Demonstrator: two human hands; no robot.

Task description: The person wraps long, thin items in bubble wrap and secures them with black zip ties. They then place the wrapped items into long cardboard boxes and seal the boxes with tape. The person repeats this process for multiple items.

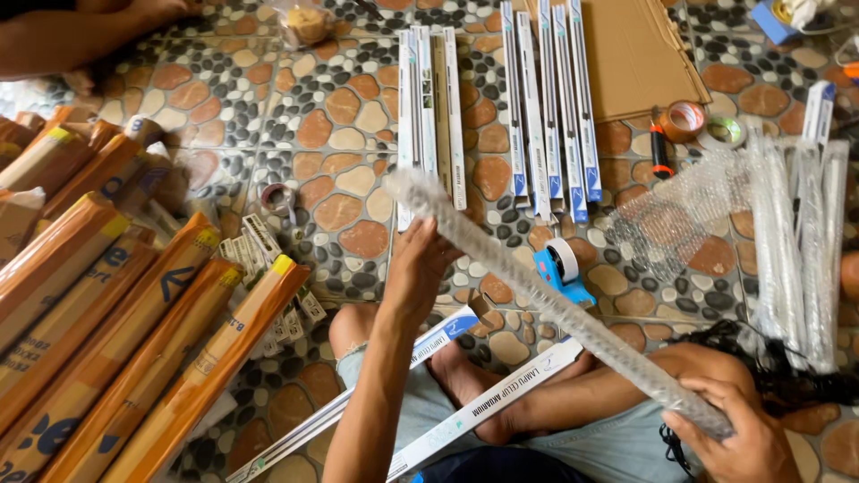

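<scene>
A long tube wrapped in bubble wrap (537, 295) runs diagonally from upper left to lower right across my lap. My left hand (416, 268) grips it near its upper end. My right hand (738, 429) grips its lower end at the bottom right. Two long white boxes (465, 394) lie across my legs under the tube. A blue tape dispenser (562, 268) sits on the floor just behind the tube.
Long white boxes (537, 107) lie in rows on the pebble-tile floor beyond, beside flat cardboard (635, 54). Brown-taped long packages (116, 331) are stacked at left. Bubble-wrapped tubes (796, 241), loose bubble wrap (671, 215), tape rolls (684, 119) and a cutter (660, 152) lie at right. Another person's arm (63, 36) is at top left.
</scene>
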